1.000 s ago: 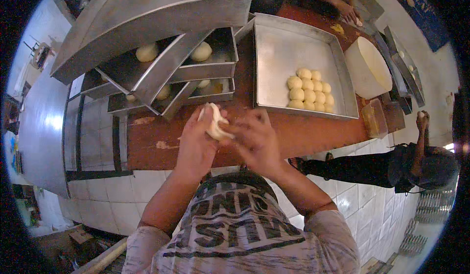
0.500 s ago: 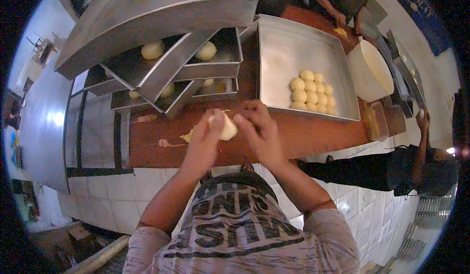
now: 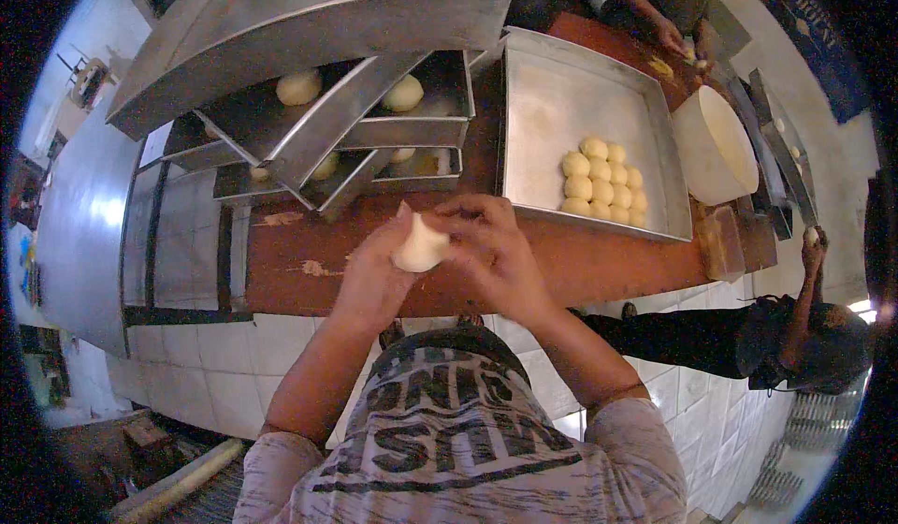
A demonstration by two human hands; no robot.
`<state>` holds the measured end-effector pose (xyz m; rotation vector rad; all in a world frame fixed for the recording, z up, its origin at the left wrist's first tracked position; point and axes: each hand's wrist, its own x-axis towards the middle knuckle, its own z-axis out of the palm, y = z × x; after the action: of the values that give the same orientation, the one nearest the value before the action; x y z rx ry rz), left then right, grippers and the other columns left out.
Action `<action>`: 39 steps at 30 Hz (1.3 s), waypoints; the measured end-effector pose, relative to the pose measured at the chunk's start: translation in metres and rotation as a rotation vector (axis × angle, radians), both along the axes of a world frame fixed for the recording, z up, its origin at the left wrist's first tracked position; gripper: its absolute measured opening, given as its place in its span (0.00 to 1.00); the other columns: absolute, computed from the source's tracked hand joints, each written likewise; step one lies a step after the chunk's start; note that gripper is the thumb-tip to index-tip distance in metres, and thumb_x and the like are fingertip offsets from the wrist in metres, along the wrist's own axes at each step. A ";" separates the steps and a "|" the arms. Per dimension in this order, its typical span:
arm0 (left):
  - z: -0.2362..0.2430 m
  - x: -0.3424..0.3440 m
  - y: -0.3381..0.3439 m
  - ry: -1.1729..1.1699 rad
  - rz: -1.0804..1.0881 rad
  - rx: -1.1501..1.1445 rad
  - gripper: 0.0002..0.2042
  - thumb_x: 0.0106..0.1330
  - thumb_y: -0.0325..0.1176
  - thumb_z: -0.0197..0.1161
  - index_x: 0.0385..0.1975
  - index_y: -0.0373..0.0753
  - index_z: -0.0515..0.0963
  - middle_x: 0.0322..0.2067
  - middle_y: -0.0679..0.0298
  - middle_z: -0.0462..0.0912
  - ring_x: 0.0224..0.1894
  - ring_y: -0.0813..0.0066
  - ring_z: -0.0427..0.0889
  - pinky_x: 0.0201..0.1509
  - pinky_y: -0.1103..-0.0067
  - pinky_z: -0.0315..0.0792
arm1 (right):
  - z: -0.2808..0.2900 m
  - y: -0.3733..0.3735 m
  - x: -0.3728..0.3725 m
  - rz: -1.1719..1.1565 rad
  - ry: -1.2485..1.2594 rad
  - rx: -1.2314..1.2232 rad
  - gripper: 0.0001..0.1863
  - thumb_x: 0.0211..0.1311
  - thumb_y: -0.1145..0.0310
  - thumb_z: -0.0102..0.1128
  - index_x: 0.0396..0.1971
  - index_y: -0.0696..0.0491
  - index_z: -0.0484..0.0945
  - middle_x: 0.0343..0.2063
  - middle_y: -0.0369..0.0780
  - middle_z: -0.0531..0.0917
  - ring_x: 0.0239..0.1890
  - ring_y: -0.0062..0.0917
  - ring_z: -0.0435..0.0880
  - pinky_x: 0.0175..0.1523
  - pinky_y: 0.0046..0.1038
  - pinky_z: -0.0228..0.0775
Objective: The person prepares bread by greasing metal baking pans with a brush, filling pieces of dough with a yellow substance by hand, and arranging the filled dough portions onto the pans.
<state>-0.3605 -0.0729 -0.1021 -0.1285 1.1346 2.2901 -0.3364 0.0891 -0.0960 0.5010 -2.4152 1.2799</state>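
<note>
A lump of dough [image 3: 418,246] is held above the brown counter [image 3: 580,262], just before the chest, between both hands. The left hand [image 3: 374,276] is cupped under and behind it, and the fingers of the right hand [image 3: 496,248] are curled over its top and side, so both are closed on the dough. Shaping of the piece into a ball appears to be in hand. A tray [image 3: 561,94] with a cluster of finished balls [image 3: 603,182] lies on the counter just beyond the right hand. Next, a smooth, closed surface seems called for, then a short reach to the free space beside the balls.
</note>
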 end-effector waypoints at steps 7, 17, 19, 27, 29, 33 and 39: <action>0.022 0.017 0.020 0.292 0.001 -0.719 0.21 0.65 0.48 0.48 0.43 0.33 0.70 0.38 0.62 0.74 0.40 0.78 0.74 0.43 0.81 0.68 | -0.004 0.016 -0.009 0.147 -0.310 -0.350 0.11 0.51 0.67 0.59 0.37 0.50 0.79 0.38 0.38 0.75 0.48 0.32 0.67 0.53 0.32 0.59; 0.037 -0.004 -0.013 0.379 -0.300 -0.752 0.32 0.65 0.58 0.35 0.50 0.32 0.67 0.43 0.55 0.74 0.46 0.68 0.73 0.52 0.77 0.64 | 0.021 -0.008 0.017 0.198 0.186 0.227 0.15 0.43 0.76 0.62 0.36 0.52 0.78 0.38 0.38 0.76 0.42 0.32 0.72 0.46 0.30 0.63; 0.028 -0.013 -0.009 0.606 -0.339 -0.590 0.38 0.62 0.64 0.31 0.54 0.32 0.62 0.46 0.51 0.73 0.49 0.66 0.71 0.56 0.75 0.61 | 0.013 -0.010 0.014 0.424 0.071 0.075 0.11 0.44 0.76 0.62 0.32 0.53 0.78 0.35 0.39 0.76 0.38 0.32 0.74 0.43 0.28 0.66; 0.013 -0.003 -0.005 0.422 -0.029 0.285 0.39 0.55 0.60 0.50 0.61 0.40 0.52 0.56 0.57 0.64 0.48 0.66 0.72 0.45 0.77 0.70 | 0.011 -0.021 -0.011 0.389 -0.705 -1.233 0.04 0.51 0.71 0.62 0.26 0.54 0.76 0.27 0.34 0.78 0.26 0.17 0.76 0.31 0.19 0.70; 0.009 0.006 0.002 0.546 0.043 0.001 0.35 0.53 0.48 0.60 0.59 0.41 0.54 0.54 0.61 0.64 0.44 0.75 0.72 0.40 0.81 0.70 | 0.011 -0.035 -0.010 0.320 -0.780 -1.409 0.03 0.52 0.72 0.61 0.25 0.53 0.76 0.26 0.34 0.78 0.26 0.17 0.76 0.31 0.19 0.70; 0.032 0.003 -0.001 0.364 0.165 -0.295 0.25 0.48 0.29 0.69 0.45 0.38 0.63 0.41 0.66 0.71 0.41 0.77 0.72 0.46 0.79 0.68 | -0.010 -0.027 -0.016 0.200 -0.649 -0.798 0.09 0.53 0.71 0.58 0.36 0.54 0.77 0.30 0.36 0.80 0.33 0.23 0.79 0.42 0.26 0.71; 0.002 -0.011 -0.006 1.008 0.504 -0.654 0.10 0.49 0.28 0.61 0.26 0.34 0.68 0.27 0.57 0.71 0.32 0.66 0.73 0.35 0.74 0.67 | 0.054 -0.023 -0.008 0.159 0.053 0.197 0.24 0.51 0.70 0.57 0.51 0.53 0.68 0.49 0.48 0.70 0.50 0.40 0.69 0.55 0.35 0.62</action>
<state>-0.3715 -0.0785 -0.1003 0.6328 2.5847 2.2997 -0.3441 0.0660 -0.0424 0.7857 -2.5125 1.0777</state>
